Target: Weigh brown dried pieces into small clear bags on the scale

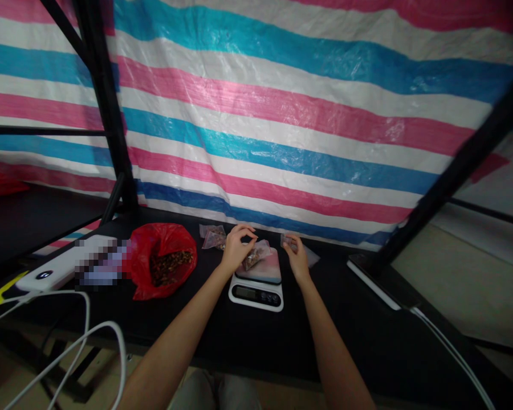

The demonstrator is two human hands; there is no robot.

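Near the middle of the frame, we are poising our left hand point(238, 249) above a filled clear sachet point(253, 259) that is lying on the white digital scale point(260, 283); we cannot tell whether its grip is closing on anything. Right of the scale, our right hand point(297, 255) is pinching a clear plastic bag point(288, 238). At centre left, an open red plastic bag point(146, 240) is sitting on the black table point(248, 341).

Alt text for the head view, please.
The left hand is at a small filled bag on a white scale; the right hand is at clear plastic beside it. A red bag of brown pieces sits further left.
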